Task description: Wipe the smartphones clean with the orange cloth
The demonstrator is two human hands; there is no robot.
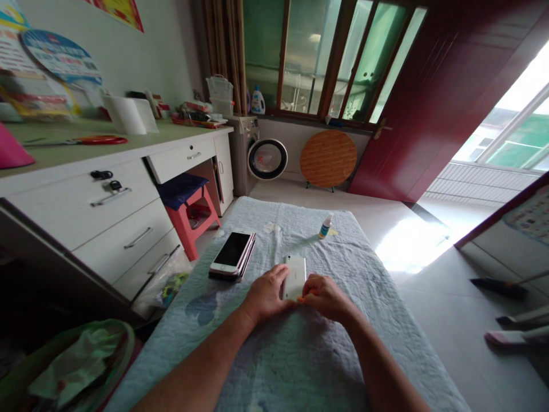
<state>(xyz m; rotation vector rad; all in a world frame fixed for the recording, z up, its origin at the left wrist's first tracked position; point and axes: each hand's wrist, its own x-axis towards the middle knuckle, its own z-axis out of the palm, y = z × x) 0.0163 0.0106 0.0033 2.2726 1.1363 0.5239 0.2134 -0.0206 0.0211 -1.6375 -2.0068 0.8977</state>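
Note:
A white phone [295,274] lies back side up on the cloth-covered table [274,366]. My left hand [268,293] is closed on its left edge, with the thumb along the bottom edge. At the phone's lower right corner, my right hand [326,296] has its fingers wrapped round a small orange item [305,298], mostly hidden by them. Left of the hands sits a stack of phones [232,252], the top one with its dark screen up. A small spray bottle [325,226] stands beyond my right hand.
A red stool [192,220] stands under the white desk [107,197] at the left. At the lower left is a green bin [126,337] with a bag in it. A washing machine [245,146] has its door open, beside a round wooden tabletop [328,159].

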